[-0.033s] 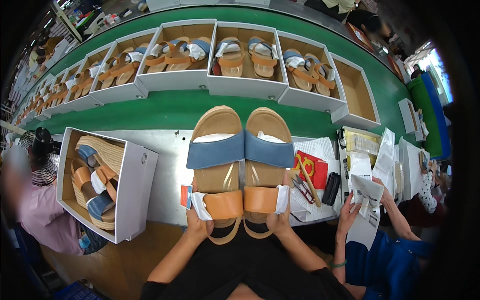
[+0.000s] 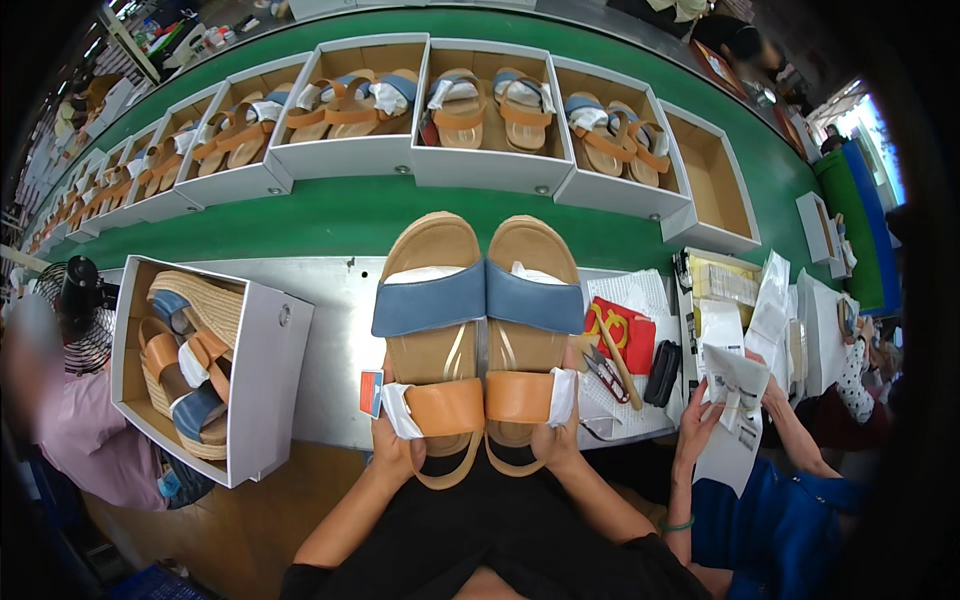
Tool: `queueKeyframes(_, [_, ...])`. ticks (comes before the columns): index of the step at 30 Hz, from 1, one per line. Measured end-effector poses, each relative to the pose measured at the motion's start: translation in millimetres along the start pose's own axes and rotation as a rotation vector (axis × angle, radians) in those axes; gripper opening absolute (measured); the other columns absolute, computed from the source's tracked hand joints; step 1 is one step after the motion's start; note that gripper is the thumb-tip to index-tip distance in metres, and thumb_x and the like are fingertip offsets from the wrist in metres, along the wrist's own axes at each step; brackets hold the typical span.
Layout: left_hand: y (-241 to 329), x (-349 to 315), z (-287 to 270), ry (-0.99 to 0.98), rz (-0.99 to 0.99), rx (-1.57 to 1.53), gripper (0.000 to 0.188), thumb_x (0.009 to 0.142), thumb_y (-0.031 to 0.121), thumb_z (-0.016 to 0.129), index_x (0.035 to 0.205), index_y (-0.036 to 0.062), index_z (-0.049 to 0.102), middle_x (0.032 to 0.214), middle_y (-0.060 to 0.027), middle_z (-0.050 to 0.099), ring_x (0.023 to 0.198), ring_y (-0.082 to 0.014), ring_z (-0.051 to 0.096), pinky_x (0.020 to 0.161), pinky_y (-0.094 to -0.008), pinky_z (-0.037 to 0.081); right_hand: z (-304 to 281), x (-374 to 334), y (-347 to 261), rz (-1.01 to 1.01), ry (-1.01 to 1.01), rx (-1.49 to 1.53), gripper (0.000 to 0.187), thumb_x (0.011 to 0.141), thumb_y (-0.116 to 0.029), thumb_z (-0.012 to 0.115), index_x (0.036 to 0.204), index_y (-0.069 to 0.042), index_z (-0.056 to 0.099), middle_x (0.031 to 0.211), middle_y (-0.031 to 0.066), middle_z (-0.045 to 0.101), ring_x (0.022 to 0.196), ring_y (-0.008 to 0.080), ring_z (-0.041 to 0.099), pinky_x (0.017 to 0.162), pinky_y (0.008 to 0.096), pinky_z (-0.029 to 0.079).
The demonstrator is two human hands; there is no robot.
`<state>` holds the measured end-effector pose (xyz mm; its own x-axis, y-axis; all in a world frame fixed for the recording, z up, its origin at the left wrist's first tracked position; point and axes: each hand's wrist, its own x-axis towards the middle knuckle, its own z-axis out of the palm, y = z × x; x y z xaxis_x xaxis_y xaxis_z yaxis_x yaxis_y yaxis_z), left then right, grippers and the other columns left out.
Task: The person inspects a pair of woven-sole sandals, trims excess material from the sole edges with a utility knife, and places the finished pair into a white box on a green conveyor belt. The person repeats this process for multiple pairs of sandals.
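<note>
Two sandals are held upright side by side in front of me, insoles facing me and heels down. Each has a blue front strap, an orange ankle strap and white tissue tucked in. My left hand [image 2: 393, 448] is closed around the heel end of the left sandal [image 2: 428, 303]. The right sandal [image 2: 534, 297] sits in my right hand [image 2: 558, 440], gripped the same way; fingers behind both are partly hidden. A small red and blue tag [image 2: 371, 393] hangs beside the left sandal. An open white box [image 2: 268, 385] to the left holds another pair of cork-coloured wedge sandals.
White boxes [image 2: 480, 172] of similar sandals line the green conveyor [image 2: 370, 205] ahead; the rightmost box [image 2: 712, 185] has no sandals. Scissors [image 2: 605, 375], a red cloth [image 2: 632, 335] and a black case [image 2: 662, 375] lie right. A co-worker's hands [image 2: 697, 425] hold white paper [image 2: 735, 400].
My hands and the sandals have barely moved. The whole view has shifted very slightly, and the co-worker's paper at the right has changed position a little.
</note>
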<state>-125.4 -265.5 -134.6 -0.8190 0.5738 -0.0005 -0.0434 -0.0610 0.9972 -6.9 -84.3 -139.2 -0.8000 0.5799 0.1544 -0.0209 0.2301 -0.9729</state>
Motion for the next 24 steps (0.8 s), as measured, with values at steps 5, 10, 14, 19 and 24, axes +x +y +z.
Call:
queueKeyframes(5, [-10, -17, -5, -0.059, -0.001, 0.34, 0.06, 0.103, 0.021, 0.05, 0.15, -0.0051, 0.025, 0.129, -0.017, 0.055, 0.119, -0.0246, 0.053, 0.103, -0.0347, 0.04, 5, -36, 22, 0.112, -0.021, 0.025, 0.079, 0.101, -0.033, 0.049, 0.154, 0.01, 0.01, 0.152, 0.0226, 0.031, 0.141, 0.0293, 0.033, 0.116, 0.0385, 0.026])
queueKeyframes(10, [-20, -28, -4, -0.059, -0.231, 0.26, 0.048, 0.102, 0.016, 0.05, 0.143, -0.0058, 0.038, 0.132, -0.0185, 0.055, 0.12, -0.0271, 0.054, 0.103, -0.0351, 0.04, 6, -47, 23, 0.357, -0.043, 0.089, 0.067, 0.102, -0.016, 0.048, 0.154, 0.008, 0.012, 0.15, 0.0205, 0.036, 0.139, 0.0265, 0.036, 0.114, 0.036, 0.028])
queueKeyframes(14, [-19, -26, -2, -0.067, -0.186, 0.225, 0.046, 0.102, 0.014, 0.049, 0.142, -0.0059, 0.038, 0.13, -0.0189, 0.055, 0.12, -0.029, 0.055, 0.102, -0.0358, 0.041, 6, -46, 23, 0.359, -0.029, 0.084, 0.068, 0.102, -0.016, 0.049, 0.154, 0.008, 0.013, 0.151, 0.0204, 0.035, 0.14, 0.0261, 0.036, 0.115, 0.0358, 0.027])
queueKeyframes(19, [-17, -24, -1, -0.066, -0.074, 0.25, 0.039, 0.102, 0.012, 0.048, 0.137, -0.006, 0.044, 0.129, -0.0178, 0.056, 0.118, -0.0282, 0.055, 0.102, -0.0359, 0.041, 4, -48, 24, 0.318, -0.031, 0.047, 0.069, 0.102, -0.018, 0.049, 0.154, 0.008, 0.012, 0.152, 0.0206, 0.034, 0.141, 0.0262, 0.035, 0.116, 0.0356, 0.026])
queueKeyframes(24, [-44, -35, -14, -0.006, -0.139, 0.157, 0.034, 0.103, 0.014, 0.047, 0.131, -0.0055, 0.051, 0.126, -0.0166, 0.057, 0.117, -0.0259, 0.056, 0.102, -0.0376, 0.042, -6, -43, 32, 0.425, -0.033, 0.198, 0.06, 0.1, -0.018, 0.055, 0.148, 0.008, 0.03, 0.146, 0.0193, 0.043, 0.138, 0.0248, 0.04, 0.113, 0.0368, 0.031])
